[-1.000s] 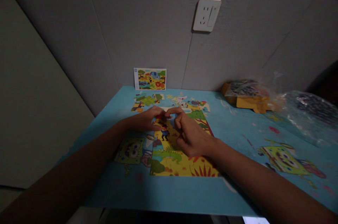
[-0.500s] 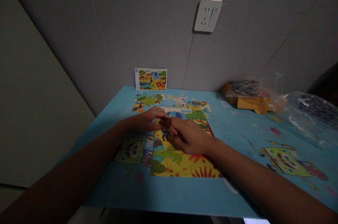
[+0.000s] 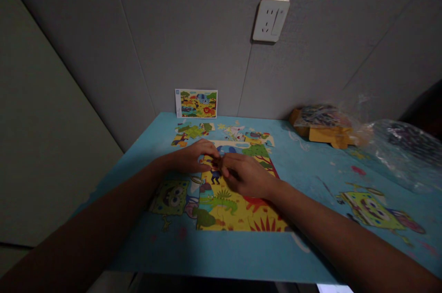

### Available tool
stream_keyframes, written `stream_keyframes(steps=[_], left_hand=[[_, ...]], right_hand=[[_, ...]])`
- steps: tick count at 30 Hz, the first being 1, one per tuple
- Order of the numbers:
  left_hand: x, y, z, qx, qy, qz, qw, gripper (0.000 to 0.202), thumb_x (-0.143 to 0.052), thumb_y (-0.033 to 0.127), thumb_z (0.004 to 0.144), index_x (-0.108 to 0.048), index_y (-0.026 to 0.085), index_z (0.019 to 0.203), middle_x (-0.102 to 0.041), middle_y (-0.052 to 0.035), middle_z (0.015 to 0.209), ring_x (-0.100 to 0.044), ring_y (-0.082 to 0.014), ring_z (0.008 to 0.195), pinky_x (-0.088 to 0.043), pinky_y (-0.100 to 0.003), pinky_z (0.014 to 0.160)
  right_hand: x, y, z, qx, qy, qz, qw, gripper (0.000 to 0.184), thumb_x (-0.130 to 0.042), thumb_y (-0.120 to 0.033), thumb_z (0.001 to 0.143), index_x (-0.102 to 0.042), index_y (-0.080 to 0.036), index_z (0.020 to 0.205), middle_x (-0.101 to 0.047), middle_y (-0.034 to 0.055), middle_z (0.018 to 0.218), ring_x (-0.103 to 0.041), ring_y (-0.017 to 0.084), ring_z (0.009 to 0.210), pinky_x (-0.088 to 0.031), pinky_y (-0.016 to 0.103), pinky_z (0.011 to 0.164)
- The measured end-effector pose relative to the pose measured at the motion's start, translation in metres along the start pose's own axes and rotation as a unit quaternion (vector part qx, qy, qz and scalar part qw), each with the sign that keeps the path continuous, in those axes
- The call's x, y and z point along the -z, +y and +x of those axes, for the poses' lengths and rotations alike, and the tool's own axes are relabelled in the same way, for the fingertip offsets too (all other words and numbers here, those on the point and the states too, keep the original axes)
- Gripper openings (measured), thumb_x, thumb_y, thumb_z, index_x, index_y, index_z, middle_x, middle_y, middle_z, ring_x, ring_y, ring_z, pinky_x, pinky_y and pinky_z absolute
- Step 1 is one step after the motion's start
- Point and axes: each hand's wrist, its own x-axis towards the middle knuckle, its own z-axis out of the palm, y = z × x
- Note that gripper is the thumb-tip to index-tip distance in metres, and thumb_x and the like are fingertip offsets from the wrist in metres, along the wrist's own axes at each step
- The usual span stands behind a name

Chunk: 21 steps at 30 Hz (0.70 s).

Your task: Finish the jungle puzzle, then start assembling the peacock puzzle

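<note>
A partly assembled colourful jigsaw puzzle (image 3: 238, 210) lies on the blue cartoon-printed table (image 3: 221, 251). My left hand (image 3: 193, 157) and my right hand (image 3: 247, 175) meet over the puzzle's upper left part. Their fingertips pinch together on a small puzzle piece (image 3: 210, 161) that is pressed against the picture. Both hands have curled fingers. Several loose puzzle pieces (image 3: 193, 131) lie behind the hands near the wall. More loose pieces (image 3: 253, 136) sit at the puzzle's far edge.
A reference picture card (image 3: 196, 103) leans against the grey wall. A wall socket (image 3: 270, 20) is above. A yellow box under crinkled plastic (image 3: 324, 127) and a clear plastic bag (image 3: 404, 150) lie at the right.
My right hand has lowered and flattened onto the puzzle, with its fingertips moved left to meet my left hand. The left hand has hardly moved.
</note>
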Motion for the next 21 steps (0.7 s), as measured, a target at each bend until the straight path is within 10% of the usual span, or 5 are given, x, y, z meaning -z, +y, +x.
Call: stream_keyframes(steps=[8,21], left_hand=[[0.005,0.009,0.002,0.016,-0.020,-0.006,1.000,0.026,-0.064,0.025,0.081,-0.068,0.023,0.106,-0.063,-0.0070,0.107,-0.052,-0.0228,0.109,-0.035,-0.041,0.103],[0.005,0.006,0.001,0.014,-0.027,-0.003,1.000,0.025,-0.066,0.029,0.082,-0.068,0.025,0.107,-0.064,-0.0052,0.107,-0.051,-0.0224,0.111,-0.033,-0.042,0.105]], right_hand=[[0.029,0.078,-0.010,-0.349,0.123,-0.198,0.908,0.027,-0.056,-0.015,0.078,-0.070,-0.013,0.100,-0.069,0.0163,0.105,-0.060,0.028,0.097,-0.039,0.038,0.089],[0.024,0.086,-0.009,-0.338,0.121,-0.181,0.915,0.024,-0.060,-0.027,0.079,-0.072,-0.011,0.092,-0.066,0.0171,0.098,-0.059,0.028,0.094,-0.044,0.038,0.086]])
